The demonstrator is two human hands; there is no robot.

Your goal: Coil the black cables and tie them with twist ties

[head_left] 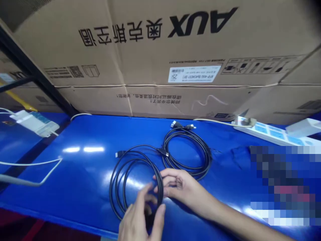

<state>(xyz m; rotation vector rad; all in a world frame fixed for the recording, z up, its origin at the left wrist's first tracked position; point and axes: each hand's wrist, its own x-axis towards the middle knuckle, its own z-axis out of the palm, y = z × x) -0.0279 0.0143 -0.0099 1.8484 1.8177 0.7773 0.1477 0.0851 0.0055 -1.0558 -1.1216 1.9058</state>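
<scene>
Two coils of thin black cable lie on a glossy blue table top (67,177). My left hand (140,217) is at the near edge of the nearer coil (120,187) and closes on its loops. My right hand (175,184) comes in from the lower right, with its fingers curled around the same loops. A black plug (120,154) on this coil points left, and a second black connector (163,152) lies where the two coils meet. The farther coil (187,154) ends in small plugs with metal tips (182,125) at its top.
A white power strip with blue panels (265,132) lies at the right, and a white adapter (32,122) at the left, with thin white cords. Large cardboard AUX boxes (150,50) stand behind the table. A pixelated patch covers the lower right.
</scene>
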